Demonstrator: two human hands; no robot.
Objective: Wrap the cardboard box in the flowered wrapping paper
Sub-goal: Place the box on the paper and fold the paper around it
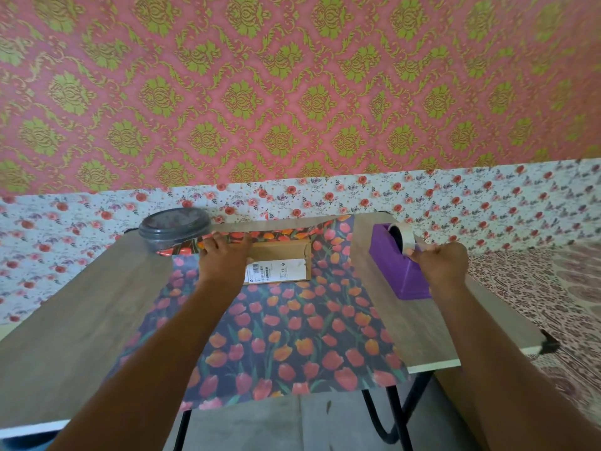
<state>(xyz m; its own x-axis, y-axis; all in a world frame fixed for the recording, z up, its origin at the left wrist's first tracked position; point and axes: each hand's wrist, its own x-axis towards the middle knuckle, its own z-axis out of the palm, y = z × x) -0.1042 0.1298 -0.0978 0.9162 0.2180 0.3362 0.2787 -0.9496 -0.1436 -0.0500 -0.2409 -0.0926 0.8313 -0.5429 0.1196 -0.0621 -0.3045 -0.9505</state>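
Observation:
A brown cardboard box (282, 263) with a white label lies on the flowered wrapping paper (292, 336), dark with red and orange tulips, spread across the table. The paper's far edge is folded up over the box's far left part. My left hand (224, 255) presses flat on that fold and on the box's left end, fingers straight. My right hand (440, 263) pinches the free end of the tape (405, 240) at the purple tape dispenser (398, 271), right of the paper.
A grey lidded plastic container (174, 227) stands at the table's far left, touching the folded paper. The wooden table (65, 320) has black legs; its right edge runs by a patterned bed cover (553, 294). The paper's near edge overhangs the table front.

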